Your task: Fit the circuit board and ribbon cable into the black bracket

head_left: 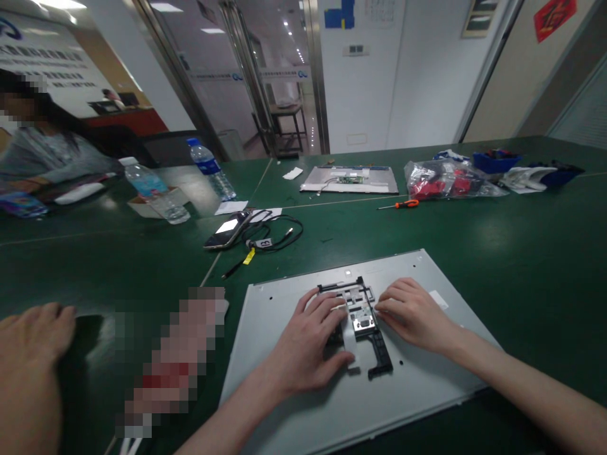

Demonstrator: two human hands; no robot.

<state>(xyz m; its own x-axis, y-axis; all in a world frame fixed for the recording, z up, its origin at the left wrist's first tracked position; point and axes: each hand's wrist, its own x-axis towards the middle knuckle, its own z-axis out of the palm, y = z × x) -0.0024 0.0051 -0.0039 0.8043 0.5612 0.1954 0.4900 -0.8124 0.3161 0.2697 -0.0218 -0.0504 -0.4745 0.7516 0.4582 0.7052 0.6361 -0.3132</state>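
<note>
A black plastic frame with a metal mechanism lies on a large flat silver-grey panel. My left hand curves over the frame's left side, fingers on its upper part and thumb lower down, holding it. Between thumb and fingers runs a pale ribbon cable, partly covered. At the frame's right edge, the fingers of my right hand are drawn together in a pinch. Whatever sits between those fingertips is too small or hidden to make out.
Another person's hand rests at the left, near a blurred-out oblong object. Beyond lie a phone, a black cable, bottles, an orange screwdriver, a second panel and a plastic bag. A person sits far left.
</note>
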